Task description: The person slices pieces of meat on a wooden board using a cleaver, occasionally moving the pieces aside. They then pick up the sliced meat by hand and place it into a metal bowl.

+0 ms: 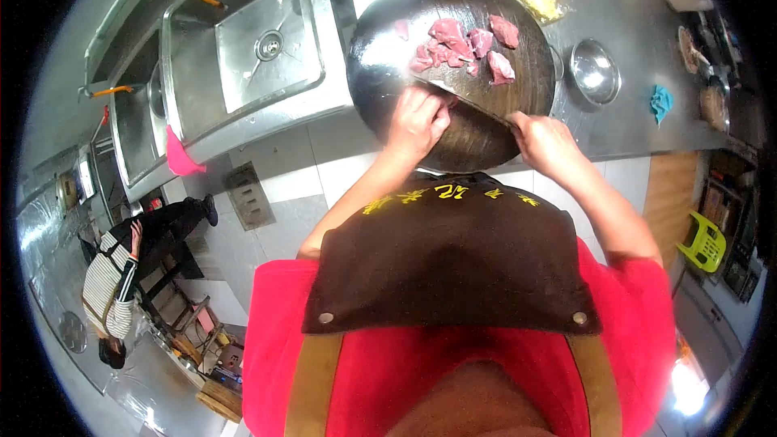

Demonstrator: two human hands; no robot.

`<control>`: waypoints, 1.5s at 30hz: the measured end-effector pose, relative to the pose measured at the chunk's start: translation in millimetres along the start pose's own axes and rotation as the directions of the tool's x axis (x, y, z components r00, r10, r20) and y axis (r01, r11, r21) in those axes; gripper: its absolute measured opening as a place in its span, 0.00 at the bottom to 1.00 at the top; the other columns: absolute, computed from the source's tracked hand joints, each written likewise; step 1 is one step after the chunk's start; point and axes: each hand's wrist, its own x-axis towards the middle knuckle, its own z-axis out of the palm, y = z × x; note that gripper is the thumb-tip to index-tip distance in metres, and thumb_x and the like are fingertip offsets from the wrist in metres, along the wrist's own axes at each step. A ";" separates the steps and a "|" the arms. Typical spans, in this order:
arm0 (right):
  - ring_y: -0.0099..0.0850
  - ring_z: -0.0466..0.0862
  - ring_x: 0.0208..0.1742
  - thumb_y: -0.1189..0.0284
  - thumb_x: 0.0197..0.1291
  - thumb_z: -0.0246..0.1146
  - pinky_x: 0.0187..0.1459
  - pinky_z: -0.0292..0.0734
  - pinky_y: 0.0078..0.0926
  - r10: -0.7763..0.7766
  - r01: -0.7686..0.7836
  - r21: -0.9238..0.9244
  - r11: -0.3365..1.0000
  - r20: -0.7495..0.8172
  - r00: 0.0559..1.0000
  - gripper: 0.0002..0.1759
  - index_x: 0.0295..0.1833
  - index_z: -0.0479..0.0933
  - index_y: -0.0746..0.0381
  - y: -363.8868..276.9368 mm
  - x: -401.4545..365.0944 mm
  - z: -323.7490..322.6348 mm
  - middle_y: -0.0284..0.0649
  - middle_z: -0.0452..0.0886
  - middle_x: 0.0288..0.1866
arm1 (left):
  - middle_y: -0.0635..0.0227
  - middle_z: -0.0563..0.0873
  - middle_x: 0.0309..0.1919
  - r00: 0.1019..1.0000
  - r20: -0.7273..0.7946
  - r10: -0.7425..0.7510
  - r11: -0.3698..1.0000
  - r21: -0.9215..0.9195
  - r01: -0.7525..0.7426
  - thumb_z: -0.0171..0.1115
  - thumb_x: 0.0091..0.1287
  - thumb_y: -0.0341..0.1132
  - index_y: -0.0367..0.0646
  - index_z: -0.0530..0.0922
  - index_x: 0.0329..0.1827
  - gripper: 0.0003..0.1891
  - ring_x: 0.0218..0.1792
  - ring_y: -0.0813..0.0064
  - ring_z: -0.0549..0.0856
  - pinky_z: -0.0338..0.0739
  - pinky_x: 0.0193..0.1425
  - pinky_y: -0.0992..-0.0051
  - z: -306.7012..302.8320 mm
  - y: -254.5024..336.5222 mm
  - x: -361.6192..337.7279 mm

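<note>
A round dark chopping board [380,40] lies on the metal counter, with several chunks of raw red meat [450,37] on its far half. A cleaver [477,110] spans the near part of the board, its blade seen almost edge-on. My right hand [544,142] is closed around the handle at the board's right edge. My left hand [418,121] has its fingers curled at the blade's left end, beside a small piece of meat; whatever is between those fingers is hidden.
A metal bowl [595,72] and a blue cloth [661,103] lie right of the board. Yellow food in plastic [541,2] sits behind it. Metal sinks [267,47] are at left, a pink cloth [183,154] on their edge. Another person [113,275] stands at far left.
</note>
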 end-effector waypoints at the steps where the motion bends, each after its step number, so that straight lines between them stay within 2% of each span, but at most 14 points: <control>1: 0.55 0.84 0.37 0.73 0.62 0.59 0.39 0.80 0.52 -0.027 0.027 -0.020 0.999 0.009 1.000 0.08 0.45 0.77 0.62 -6.9 13.6 0.1 0.55 0.82 0.30 | 0.59 0.82 0.40 0.999 0.016 -0.035 0.999 0.000 0.035 0.67 0.52 0.26 0.43 0.83 0.38 0.10 0.43 0.56 0.81 0.77 0.48 0.60 1.0 0.8 -2.0; 3: 0.55 0.85 0.37 0.73 0.58 0.58 0.39 0.79 0.52 -0.071 0.070 -0.041 0.997 -0.041 0.997 0.06 0.40 0.75 0.63 -24.7 52.4 10.9 0.55 0.83 0.30 | 0.59 0.82 0.40 1.000 0.010 0.006 1.000 0.007 -0.006 0.67 0.52 0.25 0.43 0.83 0.39 0.11 0.43 0.56 0.81 0.77 0.47 0.61 3.7 -0.1 -1.9; 7: 0.53 0.86 0.36 0.72 0.59 0.59 0.38 0.80 0.51 -0.181 0.184 0.000 0.983 -0.169 0.969 0.09 0.43 0.78 0.63 -58.6 92.3 20.3 0.55 0.84 0.32 | 0.59 0.84 0.39 0.998 0.040 0.040 0.999 0.013 -0.040 0.68 0.52 0.25 0.41 0.82 0.40 0.11 0.42 0.55 0.82 0.78 0.51 0.61 -6.8 6.8 -2.7; 11: 0.53 0.85 0.36 0.68 0.64 0.59 0.39 0.80 0.50 0.035 -0.035 0.001 0.999 -0.216 0.976 0.12 0.50 0.80 0.58 -34.5 67.2 8.3 0.52 0.84 0.33 | 0.59 0.84 0.41 0.998 -0.046 0.039 0.999 -0.028 -0.040 0.68 0.54 0.23 0.40 0.82 0.41 0.11 0.45 0.56 0.83 0.78 0.55 0.61 -10.6 14.7 -6.2; 13: 0.53 0.85 0.38 0.70 0.64 0.59 0.40 0.81 0.50 -0.055 0.061 0.017 0.998 -0.254 0.966 0.12 0.52 0.80 0.59 -18.5 34.1 -3.1 0.52 0.84 0.34 | 0.60 0.85 0.42 1.000 -0.025 0.008 1.000 -0.027 -0.009 0.67 0.54 0.22 0.39 0.82 0.40 0.11 0.46 0.57 0.84 0.78 0.56 0.61 -12.9 15.1 -7.6; 18: 0.52 0.85 0.41 0.74 0.64 0.58 0.43 0.80 0.48 0.008 -0.008 -0.066 0.998 0.000 1.000 0.14 0.55 0.78 0.60 -8.3 -33.9 -23.8 0.53 0.84 0.37 | 0.61 0.83 0.39 0.999 0.038 0.023 0.997 0.072 -0.025 0.66 0.53 0.26 0.39 0.83 0.40 0.11 0.46 0.54 0.81 0.78 0.55 0.62 -7.1 6.8 -12.5; 21: 0.54 0.85 0.38 0.78 0.58 0.55 0.40 0.80 0.50 -0.033 0.032 -0.040 0.999 -0.024 0.999 0.12 0.48 0.76 0.64 -3.1 -34.5 -7.2 0.56 0.83 0.34 | 0.59 0.83 0.45 0.999 -0.012 0.039 0.999 0.013 -0.039 0.68 0.54 0.24 0.40 0.82 0.42 0.12 0.47 0.53 0.81 0.78 0.52 0.60 -8.3 10.6 -8.6; 25: 0.55 0.85 0.36 0.78 0.56 0.55 0.37 0.79 0.53 -0.055 0.053 -0.047 0.997 -0.043 0.998 0.08 0.42 0.74 0.65 -11.2 -15.2 -4.7 0.56 0.83 0.31 | 0.60 0.83 0.42 1.000 0.013 0.020 0.999 0.027 -0.021 0.66 0.53 0.26 0.40 0.83 0.43 0.13 0.44 0.55 0.81 0.78 0.53 0.62 -4.9 0.4 -15.3; 33: 0.54 0.86 0.35 0.74 0.59 0.57 0.39 0.80 0.52 -0.099 0.099 -0.082 0.992 0.010 0.995 0.07 0.41 0.76 0.64 -41.6 59.1 14.4 0.56 0.83 0.29 | 0.58 0.84 0.39 0.999 0.016 -0.035 0.999 0.006 0.035 0.67 0.53 0.27 0.41 0.83 0.44 0.14 0.43 0.54 0.82 0.78 0.51 0.61 -4.5 5.8 -12.6; 36: 0.54 0.86 0.36 0.73 0.60 0.56 0.40 0.80 0.52 -0.167 0.166 -0.020 0.986 -0.084 0.982 0.09 0.42 0.78 0.64 -67.8 81.6 18.9 0.56 0.84 0.31 | 0.58 0.83 0.39 0.993 0.118 -0.024 1.000 -0.012 0.025 0.68 0.51 0.25 0.40 0.82 0.42 0.14 0.42 0.53 0.82 0.79 0.51 0.61 -2.4 2.2 -20.7; 38: 0.54 0.86 0.38 0.72 0.61 0.55 0.40 0.80 0.52 -0.122 0.121 -0.020 0.992 -0.062 0.991 0.10 0.44 0.79 0.63 -71.9 87.0 16.7 0.56 0.84 0.32 | 0.59 0.82 0.40 0.984 0.139 0.115 0.988 -0.117 -0.099 0.68 0.51 0.25 0.40 0.80 0.40 0.13 0.43 0.55 0.81 0.78 0.50 0.62 -7.5 1.5 -19.8; 41: 0.51 0.87 0.41 0.70 0.60 0.57 0.43 0.82 0.50 0.009 -0.002 0.031 1.000 -0.227 0.974 0.11 0.44 0.80 0.63 -63.5 72.0 14.5 0.53 0.85 0.36 | 0.60 0.81 0.42 0.962 0.135 0.237 0.944 -0.266 -0.195 0.69 0.52 0.24 0.39 0.79 0.42 0.14 0.47 0.56 0.81 0.78 0.53 0.63 -12.2 11.2 -19.5; 43: 0.52 0.86 0.39 0.68 0.62 0.59 0.43 0.82 0.49 0.009 0.018 0.071 0.997 -0.372 0.928 0.11 0.47 0.80 0.58 -41.7 61.3 16.6 0.53 0.85 0.35 | 0.60 0.81 0.43 0.987 0.128 0.094 0.901 -0.434 -0.030 0.69 0.55 0.25 0.40 0.78 0.44 0.14 0.47 0.57 0.81 0.79 0.53 0.65 -21.8 25.6 -16.5; 45: 0.51 0.86 0.40 0.66 0.62 0.60 0.43 0.81 0.49 0.080 -0.001 0.187 0.982 -0.414 0.907 0.12 0.49 0.81 0.56 -34.3 46.6 6.5 0.52 0.85 0.36 | 0.59 0.81 0.43 0.997 0.021 -0.079 0.943 -0.321 0.082 0.70 0.56 0.28 0.40 0.78 0.45 0.14 0.46 0.58 0.82 0.79 0.51 0.65 -27.1 19.8 -9.0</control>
